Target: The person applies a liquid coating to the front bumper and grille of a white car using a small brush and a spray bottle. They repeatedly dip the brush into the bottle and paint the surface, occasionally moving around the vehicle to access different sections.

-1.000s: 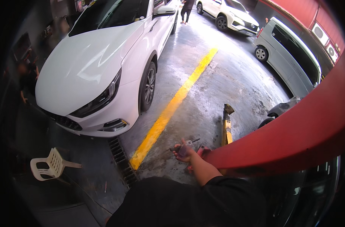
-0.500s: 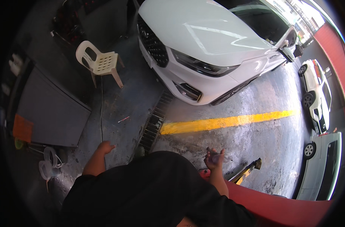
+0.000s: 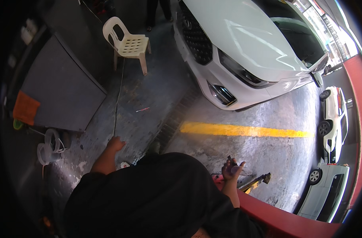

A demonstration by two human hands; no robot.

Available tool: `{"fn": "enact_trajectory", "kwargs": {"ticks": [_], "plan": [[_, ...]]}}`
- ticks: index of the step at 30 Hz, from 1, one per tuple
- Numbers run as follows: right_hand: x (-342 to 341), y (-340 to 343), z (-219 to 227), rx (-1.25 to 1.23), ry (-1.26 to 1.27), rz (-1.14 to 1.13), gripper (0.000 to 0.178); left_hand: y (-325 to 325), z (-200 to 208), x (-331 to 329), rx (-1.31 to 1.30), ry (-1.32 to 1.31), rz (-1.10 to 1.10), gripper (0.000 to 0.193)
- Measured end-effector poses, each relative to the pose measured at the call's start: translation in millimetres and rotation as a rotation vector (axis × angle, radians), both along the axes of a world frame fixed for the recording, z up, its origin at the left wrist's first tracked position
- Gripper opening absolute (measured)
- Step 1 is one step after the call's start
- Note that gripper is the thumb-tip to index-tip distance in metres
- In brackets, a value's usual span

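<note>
My left hand (image 3: 116, 144) hangs low at my left side, its back toward the view. The fingers are mostly hidden, and a grey cable (image 3: 118, 101) along the floor meets its outline; I cannot tell whether the two touch. At my right, palm partly up, my right hand (image 3: 229, 169) has its fingers curled round a small clear, purplish plastic item (image 3: 234, 169). A small dark piece (image 3: 230, 160) shows at the fingertips; its kind is not clear. Beneath that hand lie a red object (image 3: 218, 179) and a yellow-and-black tool (image 3: 255, 183).
A white car (image 3: 248, 51) stands ahead. A cream plastic chair (image 3: 134, 43), a grey cabinet (image 3: 66, 87) with an orange cloth (image 3: 26, 108) and clear buckets (image 3: 50, 144) are leftward. A floor grate (image 3: 171, 115) and yellow line (image 3: 244, 130) cross ahead; a red surface (image 3: 276, 212) borders my right.
The view has turned, so the car and chair sit farther right and higher. My left hand appears slightly raised. The clear item stays in my right hand.
</note>
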State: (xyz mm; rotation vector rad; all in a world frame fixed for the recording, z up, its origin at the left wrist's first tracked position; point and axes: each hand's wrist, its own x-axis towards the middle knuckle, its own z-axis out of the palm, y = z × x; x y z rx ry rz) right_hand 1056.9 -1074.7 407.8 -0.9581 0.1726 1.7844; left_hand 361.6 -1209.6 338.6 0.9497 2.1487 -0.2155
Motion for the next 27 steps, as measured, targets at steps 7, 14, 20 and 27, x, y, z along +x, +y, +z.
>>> {"fn": "enact_trajectory", "kwargs": {"ticks": [7, 14, 20, 27], "plan": [[-23.0, -9.5, 3.9, 0.129, 0.042, 0.056, 0.079, -10.4, 15.0, -19.9, 0.028, 0.103, 0.138, 0.078], [5.1, -14.0, -10.1, -0.027, -0.022, 0.106, 0.078, -74.6, 15.0, 28.7, 0.082, 0.188, 0.341, 0.079], [40.5, -28.5, -33.1, -0.088, -0.035, 0.199, 0.080, -183.0, 17.9, 94.9, -0.043, 0.231, 0.407, 0.081], [54.2, -50.0, -58.2, -0.201, -0.071, 0.272, 0.077, -263.7, 36.5, 124.5, -0.153, 0.262, 0.567, 0.086]]}}
